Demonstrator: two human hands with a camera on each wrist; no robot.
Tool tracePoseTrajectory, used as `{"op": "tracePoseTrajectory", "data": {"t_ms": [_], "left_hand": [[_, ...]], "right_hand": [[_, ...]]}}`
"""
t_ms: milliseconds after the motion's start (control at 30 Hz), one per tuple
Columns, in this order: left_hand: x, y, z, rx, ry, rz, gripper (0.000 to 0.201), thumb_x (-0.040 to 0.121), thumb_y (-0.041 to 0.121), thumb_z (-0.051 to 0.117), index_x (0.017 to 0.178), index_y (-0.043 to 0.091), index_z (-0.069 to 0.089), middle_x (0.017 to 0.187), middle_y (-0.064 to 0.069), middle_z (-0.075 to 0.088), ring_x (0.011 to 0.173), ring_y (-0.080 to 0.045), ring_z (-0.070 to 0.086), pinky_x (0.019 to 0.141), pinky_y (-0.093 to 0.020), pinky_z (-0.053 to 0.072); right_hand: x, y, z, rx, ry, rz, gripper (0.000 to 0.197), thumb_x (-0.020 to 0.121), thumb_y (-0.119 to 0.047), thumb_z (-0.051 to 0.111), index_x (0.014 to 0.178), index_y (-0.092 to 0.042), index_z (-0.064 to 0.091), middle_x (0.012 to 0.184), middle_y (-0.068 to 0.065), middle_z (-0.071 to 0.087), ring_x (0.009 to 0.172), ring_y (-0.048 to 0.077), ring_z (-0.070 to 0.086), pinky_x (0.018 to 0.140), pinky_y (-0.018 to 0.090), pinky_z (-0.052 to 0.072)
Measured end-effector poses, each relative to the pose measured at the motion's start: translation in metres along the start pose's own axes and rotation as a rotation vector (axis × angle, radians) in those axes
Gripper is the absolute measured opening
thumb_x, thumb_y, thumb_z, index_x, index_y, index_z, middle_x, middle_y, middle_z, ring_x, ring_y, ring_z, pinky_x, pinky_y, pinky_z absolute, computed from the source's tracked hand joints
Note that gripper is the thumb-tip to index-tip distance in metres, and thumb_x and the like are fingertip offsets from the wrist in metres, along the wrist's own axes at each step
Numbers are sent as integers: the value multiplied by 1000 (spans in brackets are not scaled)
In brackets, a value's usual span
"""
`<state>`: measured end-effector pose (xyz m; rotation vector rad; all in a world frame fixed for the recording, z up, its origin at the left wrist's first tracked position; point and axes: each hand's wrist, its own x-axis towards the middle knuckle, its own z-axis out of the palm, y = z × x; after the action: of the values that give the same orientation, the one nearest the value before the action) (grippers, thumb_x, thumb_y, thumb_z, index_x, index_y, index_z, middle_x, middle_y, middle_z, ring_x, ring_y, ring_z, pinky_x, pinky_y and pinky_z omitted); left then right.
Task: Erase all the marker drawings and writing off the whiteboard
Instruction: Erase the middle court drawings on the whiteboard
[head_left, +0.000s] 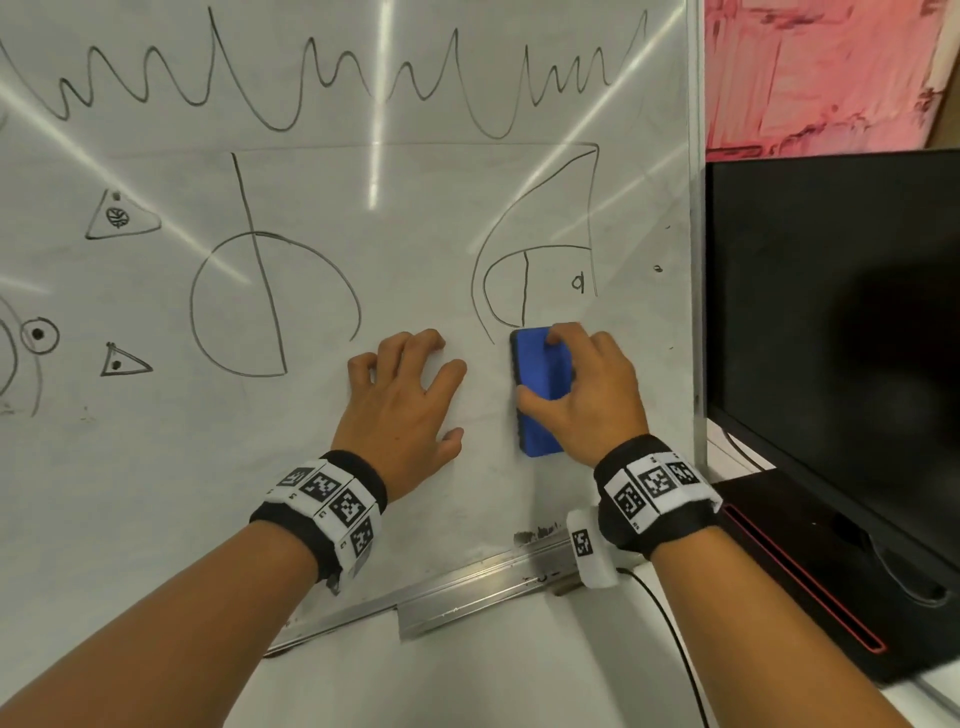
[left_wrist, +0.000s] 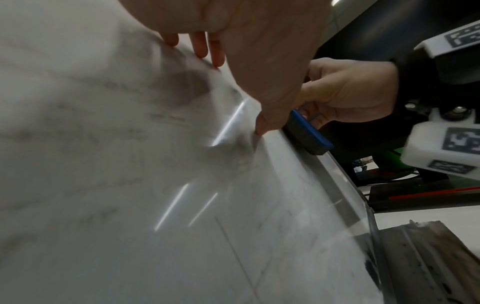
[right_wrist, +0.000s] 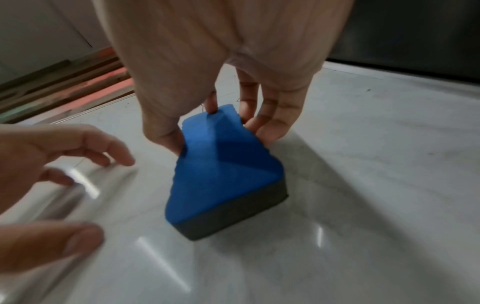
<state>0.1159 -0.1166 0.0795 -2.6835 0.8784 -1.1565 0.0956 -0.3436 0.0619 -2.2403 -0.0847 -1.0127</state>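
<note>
The whiteboard (head_left: 415, 218) fills the head view, marked with black lines: a wavy line (head_left: 291, 83) along the top, a circle with a stroke (head_left: 260, 301), a sail-like shape (head_left: 540, 244) and small triangles (head_left: 122, 215) at left. My right hand (head_left: 587, 384) grips a blue eraser (head_left: 543, 389) with a dark felt base (right_wrist: 233, 214), pressed flat on the board just under the sail-like shape. My left hand (head_left: 405, 395) rests on the board beside it, fingertips (left_wrist: 200, 47) touching the surface.
A black monitor (head_left: 841, 322) stands just right of the board's metal frame (head_left: 696, 260). The marker tray (head_left: 467, 597) runs along the board's lower edge, above a white table (head_left: 467, 686). A cable (head_left: 670, 634) trails from my right wrist.
</note>
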Motion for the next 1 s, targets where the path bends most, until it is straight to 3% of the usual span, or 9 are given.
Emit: {"op": "tracePoseTrajectory", "data": {"t_ms": [133,233,400,500,633,800,900,1000], "left_hand": [[-9,-6,-3,6,-3,-20,64,66,44,80,120,18,58,135,-13,44,121,-34,38,90,-53,38],[-13,-8,-3,-1,-13,-28,63,67,43,80,120,18,58,135,-13,45,121,-34,39,89,-52,39],[-15,-8,-5,0,0,-28,64,64,40,83,118,17,59,133,-13,47,118,-33,40,87,-52,41],[-15,-8,-6,-7,-1,-29,63,63,40,83,118,18,60,133,-13,47,118,-33,40,85,-51,41],[-17,-8,-7,-2,1,-39,62,63,37,83,118,18,59,133,-13,48,118,-33,41,86,-51,41],[-18,-9,-7,-10,-3,-58,64,62,37,84,119,18,60,133,-13,48,118,-33,41,86,-51,40],[-18,-10,-9,12,0,-76,71,63,42,83,124,18,57,134,-13,46,120,-34,40,88,-52,41],[-15,-12,-12,57,-5,-77,88,64,50,79,138,16,48,139,-14,41,126,-35,37,94,-54,39]], "right_hand": [[7,-12,3,6,74,65,57,73,-46,77,121,-33,49,100,-2,47,76,13,49,63,22,40],[0,-21,8,-23,5,-21,56,73,-46,77,120,-34,51,98,-2,48,75,12,50,60,21,41],[6,-28,2,-8,42,46,55,73,-44,74,121,-34,52,99,-2,47,78,13,49,59,15,35],[-1,-34,7,-48,-35,-64,54,72,-46,74,121,-37,52,97,-4,46,77,13,50,61,20,40],[7,-33,3,-42,17,42,55,71,-47,74,120,-37,51,99,-3,47,79,13,49,60,20,38],[-1,-37,9,-93,-52,-81,57,72,-50,72,123,-37,50,99,-4,45,78,15,51,67,29,48],[9,-34,3,-61,18,12,55,72,-48,73,121,-36,49,101,-2,46,79,15,50,61,25,41],[9,-38,5,-79,-14,-50,55,74,-48,72,123,-37,49,101,-3,46,80,16,51,65,25,44]]}}
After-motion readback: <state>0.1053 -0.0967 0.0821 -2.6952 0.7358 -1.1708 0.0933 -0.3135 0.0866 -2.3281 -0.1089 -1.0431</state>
